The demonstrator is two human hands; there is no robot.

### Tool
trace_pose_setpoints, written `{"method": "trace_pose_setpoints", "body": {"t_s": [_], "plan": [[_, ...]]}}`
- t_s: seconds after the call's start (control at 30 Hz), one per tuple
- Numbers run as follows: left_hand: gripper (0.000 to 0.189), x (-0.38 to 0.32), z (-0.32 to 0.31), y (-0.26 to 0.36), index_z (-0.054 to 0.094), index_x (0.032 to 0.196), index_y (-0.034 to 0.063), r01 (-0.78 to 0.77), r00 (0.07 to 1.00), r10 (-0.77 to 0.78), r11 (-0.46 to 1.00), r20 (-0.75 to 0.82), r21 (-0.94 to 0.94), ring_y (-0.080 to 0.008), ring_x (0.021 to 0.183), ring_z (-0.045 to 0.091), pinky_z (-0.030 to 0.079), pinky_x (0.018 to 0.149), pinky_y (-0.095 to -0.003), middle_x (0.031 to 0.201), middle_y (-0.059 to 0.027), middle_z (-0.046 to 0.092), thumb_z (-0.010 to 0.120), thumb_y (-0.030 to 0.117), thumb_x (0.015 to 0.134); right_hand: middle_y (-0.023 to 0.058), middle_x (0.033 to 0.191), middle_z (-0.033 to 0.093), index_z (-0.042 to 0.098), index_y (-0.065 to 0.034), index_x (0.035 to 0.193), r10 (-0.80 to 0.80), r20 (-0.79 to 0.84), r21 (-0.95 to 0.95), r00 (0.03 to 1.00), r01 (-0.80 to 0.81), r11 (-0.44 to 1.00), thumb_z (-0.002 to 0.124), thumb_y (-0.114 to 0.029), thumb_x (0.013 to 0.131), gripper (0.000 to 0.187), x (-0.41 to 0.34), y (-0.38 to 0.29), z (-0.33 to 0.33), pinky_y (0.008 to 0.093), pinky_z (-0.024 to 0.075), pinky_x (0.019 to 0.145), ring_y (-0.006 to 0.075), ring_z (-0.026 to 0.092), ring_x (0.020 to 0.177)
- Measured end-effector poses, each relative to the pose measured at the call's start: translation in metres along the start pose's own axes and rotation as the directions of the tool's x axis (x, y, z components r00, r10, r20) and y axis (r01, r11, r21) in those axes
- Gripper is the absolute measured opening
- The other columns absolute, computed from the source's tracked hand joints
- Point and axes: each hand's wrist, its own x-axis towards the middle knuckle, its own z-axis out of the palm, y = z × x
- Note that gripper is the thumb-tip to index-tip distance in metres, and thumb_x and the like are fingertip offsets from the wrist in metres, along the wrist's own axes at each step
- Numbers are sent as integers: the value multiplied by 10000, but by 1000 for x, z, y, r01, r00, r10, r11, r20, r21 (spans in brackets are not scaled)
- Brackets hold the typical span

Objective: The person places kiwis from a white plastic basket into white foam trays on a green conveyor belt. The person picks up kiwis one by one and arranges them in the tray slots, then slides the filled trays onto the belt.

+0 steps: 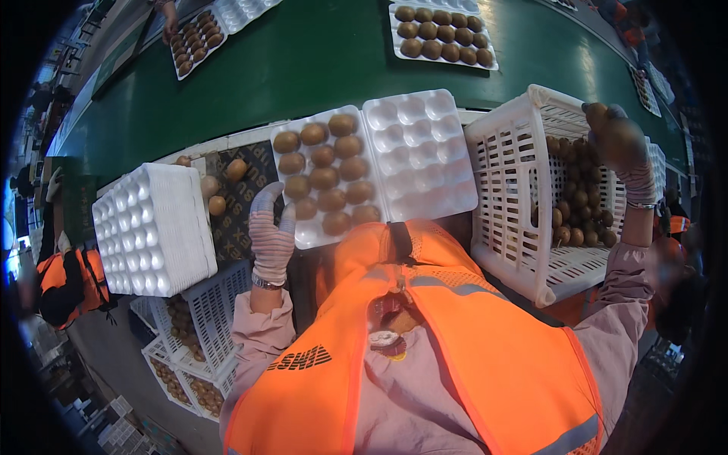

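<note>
A white foam tray (372,165) lies spread in two halves before me. Brown kiwifruit (323,178) fill most cups of its left half; a cup at the near left corner is bare, and the right half holds none. My left hand (272,227), in a striped glove, is at the left edge of the tray, thumb and fingers apart, with no fruit seen in it. My right hand (623,149), gloved too, is raised over the far right side of a white plastic crate (509,187) and holds kiwifruit (596,115). Many kiwifruit (577,199) lie inside this tilted crate.
Stacked foam trays (153,227) stand at left, beside loose kiwifruit (216,205) on printed cardboard (233,196). Beyond runs a green conveyor belt (318,62) carrying filled trays (443,37). Crates of kiwifruit (199,330) stand low at left. Co-workers (74,278) are on both sides.
</note>
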Motion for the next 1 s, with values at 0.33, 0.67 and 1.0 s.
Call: {"method": "trace_pose_setpoints", "body": {"t_s": [0.33, 0.67, 1.0], "plan": [[651, 32, -15, 95, 377, 1454, -6, -176, 974, 80, 854, -210, -490, -230, 1194, 541, 444, 1022, -362, 1318, -144, 544, 615, 378, 984, 154, 1229, 615, 524, 5, 1280, 402, 665, 40, 629, -568, 822, 664, -362, 951, 512, 142, 174, 313, 422, 559, 947, 273, 633, 1111], [542, -55, -32, 39, 487, 1347, 7, 179, 934, -332, 758, -134, -627, -223, 1116, 582, 451, 1020, -347, 1232, -109, 601, 718, 204, 899, 78, 1351, 542, 497, -170, 1333, 475, 835, 505, 278, -46, -862, 499, -302, 1005, 353, 111, 290, 307, 491, 258, 1166, 269, 419, 1332], [504, -93, 37, -61, 562, 1258, 72, -133, 884, -95, 887, 457, 443, -323, 1124, 584, 441, 995, -442, 1190, -177, 616, 719, 259, 816, 125, 1222, 574, 530, -74, 1224, 285, 204, 293, 937, -336, 895, 567, -262, 952, 332, 159, 399, 179, 480, 423, 1050, 315, 512, 1193]]}}
